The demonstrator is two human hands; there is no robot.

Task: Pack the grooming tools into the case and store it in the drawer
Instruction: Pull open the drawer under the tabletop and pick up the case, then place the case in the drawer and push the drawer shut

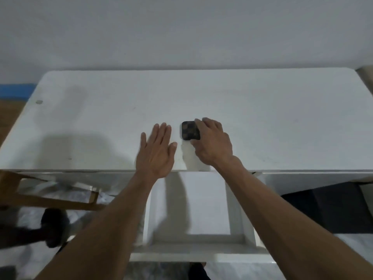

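A small dark case (189, 130) with a brown checker pattern lies closed on the white desk (101, 128), near its front edge. My right hand (213, 142) is closed around the case from the right, fingers over its far side and thumb at its near corner. My left hand (156, 151) hovers flat just left of the case, fingers spread, holding nothing. Below the desk's front edge a white drawer (193, 245) is pulled out toward me; its inside shows nothing in it. No loose grooming tools are in sight.
A wooden chair frame (46, 199) stands at the lower left beside the drawer, with a dark blurred object (52, 227) below it. A dark shape (327, 209) sits under the desk at the right. A white wall rises behind the desk.
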